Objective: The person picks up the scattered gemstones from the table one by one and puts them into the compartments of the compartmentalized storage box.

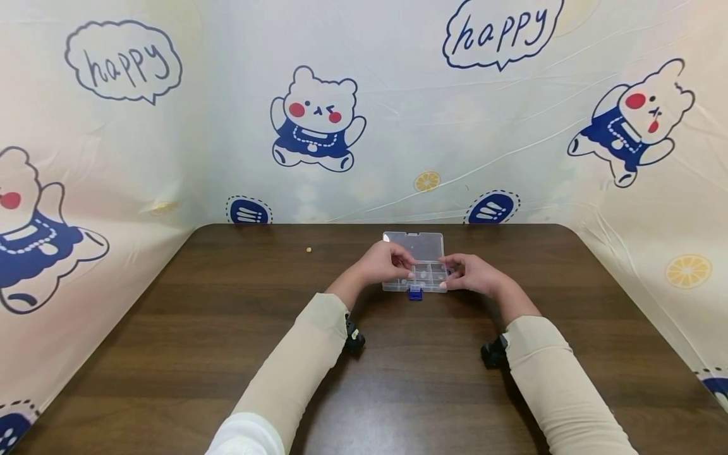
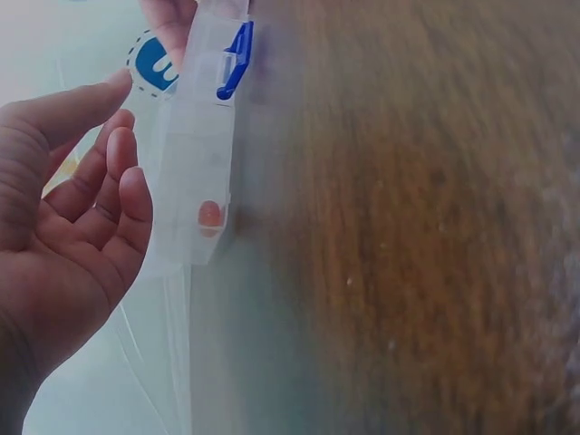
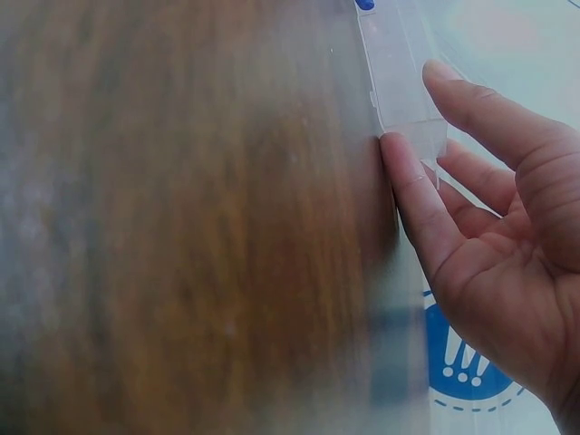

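Observation:
A clear plastic compartment box [image 1: 401,287] with a blue latch [image 1: 416,294] lies on the table, its transparent lid [image 1: 423,243] raised at the back. Above the left compartments is my left hand [image 1: 387,262], fingers bent loosely; nothing shows between them in the left wrist view. My right hand [image 1: 474,275] grips the right end of the box, digits at its front and back corners. Through the box wall an orange-red piece [image 2: 210,216] shows in the left end. Some small contents sit in the compartments, too blurred to name.
A tiny yellow piece [image 1: 309,249] lies on the brown table [image 1: 227,354], left of the box. Patterned cloth [image 1: 375,189] hangs behind the table and along both sides. Small black wrist cameras [image 1: 354,338] sit under both forearms.

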`<state>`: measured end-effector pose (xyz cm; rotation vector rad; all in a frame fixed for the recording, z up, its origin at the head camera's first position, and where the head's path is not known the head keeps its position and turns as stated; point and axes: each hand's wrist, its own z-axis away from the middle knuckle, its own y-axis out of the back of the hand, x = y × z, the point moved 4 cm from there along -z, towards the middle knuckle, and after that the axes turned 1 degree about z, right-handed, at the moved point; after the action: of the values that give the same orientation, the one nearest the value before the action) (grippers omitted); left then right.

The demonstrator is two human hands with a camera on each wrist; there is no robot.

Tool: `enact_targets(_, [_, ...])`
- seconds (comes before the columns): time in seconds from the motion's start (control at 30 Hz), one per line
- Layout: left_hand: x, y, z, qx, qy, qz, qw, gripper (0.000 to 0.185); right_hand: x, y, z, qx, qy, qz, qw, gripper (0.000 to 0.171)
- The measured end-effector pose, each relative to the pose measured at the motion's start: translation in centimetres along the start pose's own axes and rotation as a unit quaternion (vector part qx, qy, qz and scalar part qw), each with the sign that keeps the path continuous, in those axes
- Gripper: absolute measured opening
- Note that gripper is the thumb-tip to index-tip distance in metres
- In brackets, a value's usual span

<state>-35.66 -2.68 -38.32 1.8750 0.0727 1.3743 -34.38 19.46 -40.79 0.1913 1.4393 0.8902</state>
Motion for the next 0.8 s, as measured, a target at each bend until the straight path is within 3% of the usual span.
enact_targets(0.8, [-0.3,2.1,2.5,0.036,-0.013,0.012,0.9992,0.029,0.0,0.0,0.1,0.001,0.000,0.001,1.000,0.072])
